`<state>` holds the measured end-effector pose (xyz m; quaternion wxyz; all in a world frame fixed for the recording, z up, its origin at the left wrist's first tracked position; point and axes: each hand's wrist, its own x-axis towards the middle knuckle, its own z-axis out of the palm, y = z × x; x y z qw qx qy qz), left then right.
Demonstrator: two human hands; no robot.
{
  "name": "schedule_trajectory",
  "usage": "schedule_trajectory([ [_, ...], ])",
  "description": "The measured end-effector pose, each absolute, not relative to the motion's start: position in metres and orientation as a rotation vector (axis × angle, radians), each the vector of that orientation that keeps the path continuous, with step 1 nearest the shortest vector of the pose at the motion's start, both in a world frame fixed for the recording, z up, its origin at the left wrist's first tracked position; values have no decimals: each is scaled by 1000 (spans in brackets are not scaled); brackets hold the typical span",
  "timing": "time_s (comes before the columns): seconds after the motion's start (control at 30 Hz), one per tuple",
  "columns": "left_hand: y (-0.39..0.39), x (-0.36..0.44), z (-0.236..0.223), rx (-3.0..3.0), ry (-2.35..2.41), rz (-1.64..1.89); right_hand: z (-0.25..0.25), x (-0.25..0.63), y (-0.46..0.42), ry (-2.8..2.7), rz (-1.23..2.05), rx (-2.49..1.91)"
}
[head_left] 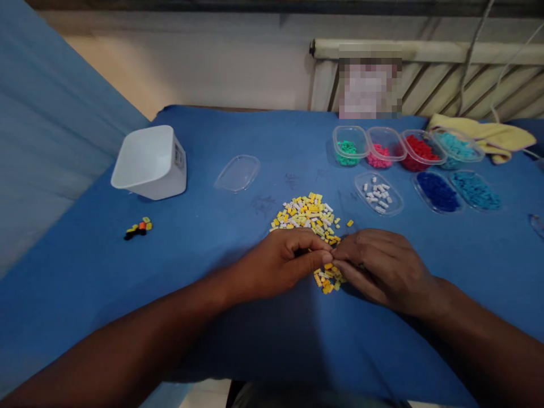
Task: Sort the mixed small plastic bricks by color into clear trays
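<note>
My left hand (pixel 293 260) and my right hand (pixel 385 266) meet fingertip to fingertip over a pile of small toy building bricks (pixel 308 211), mostly yellow, pale yellow and white. Thumb and forefinger of the left are pinched together. The right hand's fingers are also closed at the tips, against the left ones. Whatever sits between them is too small and covered to make out. More yellow and orange bricks (pixel 327 280) lie just below the fingertips. One loose yellow brick (pixel 350 223) is set apart, above the right hand.
A white tub (pixel 181 170) stands at the left, with a few black, orange and yellow bricks (pixel 140 228) in front. A clear lid (pixel 238 173) lies mid-table. At right are containers of green (pixel 347 152), pink, red and blue bricks, white bricks (pixel 377 194), and a yellow cloth (pixel 480 133).
</note>
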<state>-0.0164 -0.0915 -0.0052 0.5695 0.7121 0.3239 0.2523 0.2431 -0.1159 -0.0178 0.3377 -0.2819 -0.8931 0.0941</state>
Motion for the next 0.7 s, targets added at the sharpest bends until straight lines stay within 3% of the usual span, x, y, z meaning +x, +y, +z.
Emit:
schedule_trajectory([
  [0.53, -96, -11, -8, 1293, 778, 612, -17, 239, -116, -2330, 255, -708],
  [0.7, -91, -20, -7, 1733, 894, 711, -14, 246, -112, -2303, 271, -817],
])
